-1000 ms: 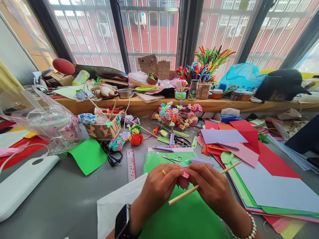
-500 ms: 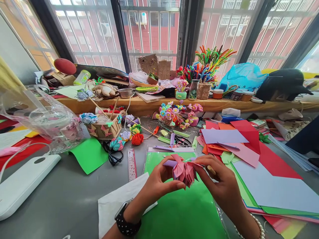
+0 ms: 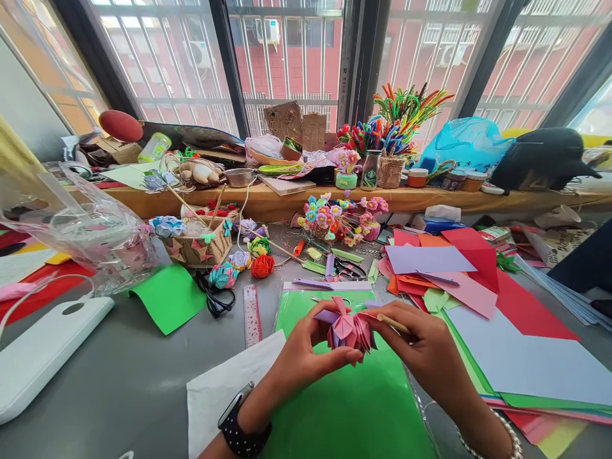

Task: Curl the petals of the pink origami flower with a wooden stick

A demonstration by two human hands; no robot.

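The pink paper flower (image 3: pixel 350 330) is pinched between left hand (image 3: pixel 306 350) and right hand (image 3: pixel 425 347), which also grips a wooden stick (image 3: pixel 394 324).

No words, brand names or numbers can be read anywhere. The pink ruler (image 3: pixel 252 315) on the tabletop (image 3: pixel 119 382) carries scale markings too small to make out, and the jar (image 3: pixel 370 171) label is blurred

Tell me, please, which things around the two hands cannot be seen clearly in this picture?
- Wooden stick, head view: the right hand hides most of it.
- Pink paper flower, head view: its underside is hidden by the fingers of the left hand.
- Scissors, head view: mostly behind the flower.
- Bracelet: cut off by the bottom edge.
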